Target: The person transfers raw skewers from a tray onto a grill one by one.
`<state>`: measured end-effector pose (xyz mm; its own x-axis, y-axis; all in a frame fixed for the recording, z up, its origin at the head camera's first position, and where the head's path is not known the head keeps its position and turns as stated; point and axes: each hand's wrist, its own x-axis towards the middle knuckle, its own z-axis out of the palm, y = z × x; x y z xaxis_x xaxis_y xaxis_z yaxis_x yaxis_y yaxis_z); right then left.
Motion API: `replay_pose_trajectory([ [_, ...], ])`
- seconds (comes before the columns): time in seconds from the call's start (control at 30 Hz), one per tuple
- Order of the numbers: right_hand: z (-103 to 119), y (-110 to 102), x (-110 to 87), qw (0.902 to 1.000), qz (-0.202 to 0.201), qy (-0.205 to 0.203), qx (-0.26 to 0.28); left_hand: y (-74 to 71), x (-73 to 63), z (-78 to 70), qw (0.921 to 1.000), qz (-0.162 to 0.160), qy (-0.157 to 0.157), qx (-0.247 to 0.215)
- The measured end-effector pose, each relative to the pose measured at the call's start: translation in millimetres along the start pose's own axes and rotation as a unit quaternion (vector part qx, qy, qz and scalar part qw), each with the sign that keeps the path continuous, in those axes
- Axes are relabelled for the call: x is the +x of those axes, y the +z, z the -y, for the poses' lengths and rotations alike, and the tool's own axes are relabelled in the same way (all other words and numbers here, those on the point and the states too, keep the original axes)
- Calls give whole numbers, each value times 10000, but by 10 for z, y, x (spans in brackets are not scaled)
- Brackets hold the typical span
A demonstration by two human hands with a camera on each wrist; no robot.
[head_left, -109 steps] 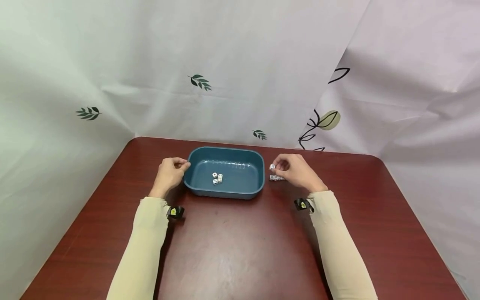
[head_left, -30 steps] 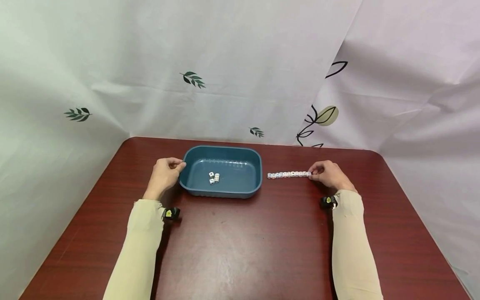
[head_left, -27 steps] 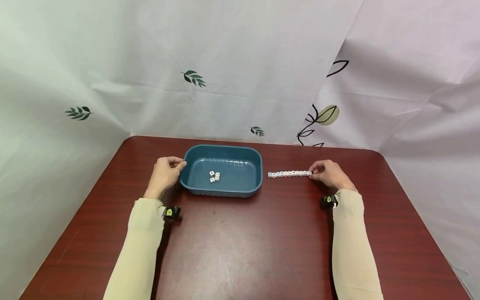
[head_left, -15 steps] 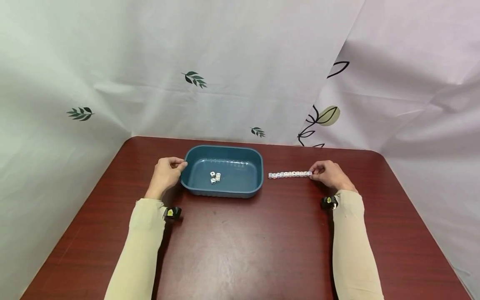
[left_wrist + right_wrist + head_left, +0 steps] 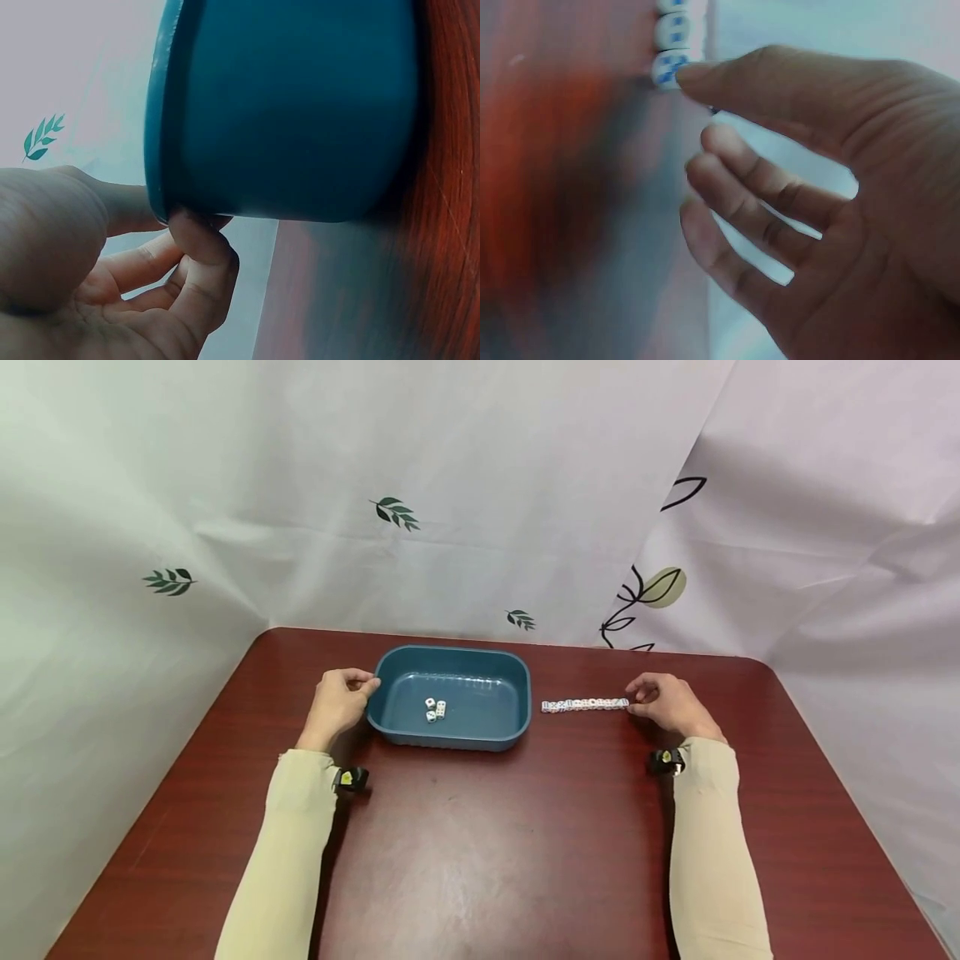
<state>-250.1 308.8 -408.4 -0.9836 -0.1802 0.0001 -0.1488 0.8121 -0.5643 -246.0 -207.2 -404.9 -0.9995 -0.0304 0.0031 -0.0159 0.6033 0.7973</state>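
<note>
My left hand (image 5: 337, 703) pinches the left rim of a blue rectangular basin (image 5: 450, 742) between thumb and fingers. Three white dice (image 5: 440, 710) lie close together on the basin floor, left of its middle. To the right of the basin, a straight row of several white dice (image 5: 585, 704) stands on the table, with blue and red pips. My right hand (image 5: 671, 703) is at the right end of this row, fingers loosely bent and spread. In the right wrist view its thumb tip overlaps the end die (image 5: 667, 71); the index finger is mostly hidden behind the thumb.
A glossy red-brown table (image 5: 480, 843) lies under everything. Behind and beside it hangs a pale cloth (image 5: 450, 568) with leaf prints. A small black wrist camera (image 5: 351, 778) sits on the left wrist, another black camera (image 5: 665, 761) on the right.
The right hand held a die above a partly hidden row, then set it at the row's right end. Now its fingers have parted and drawn slightly rightward. The left hand keeps its grip.
</note>
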Motion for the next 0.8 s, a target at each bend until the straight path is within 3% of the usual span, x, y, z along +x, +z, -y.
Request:
replay_pose_trajectory([
  [0.17, 177, -70, 9, 9991, -202, -361, 31, 0, 6, -10, 10000, 38, 0, -45],
  [0.37, 512, -95, 168, 9967, -409, -683, 138, -39, -4, -3, 9998, -3, -56, -167],
  [0.57, 773, -68, 260, 9962, -233, -779, 312, -42, -12, 3, 9999, 9, -105, -117],
  [0.8, 976, 13, 317, 9923, -126, -1177, 368, -1, -17, -16, 9999, 39, -52, -113],
])
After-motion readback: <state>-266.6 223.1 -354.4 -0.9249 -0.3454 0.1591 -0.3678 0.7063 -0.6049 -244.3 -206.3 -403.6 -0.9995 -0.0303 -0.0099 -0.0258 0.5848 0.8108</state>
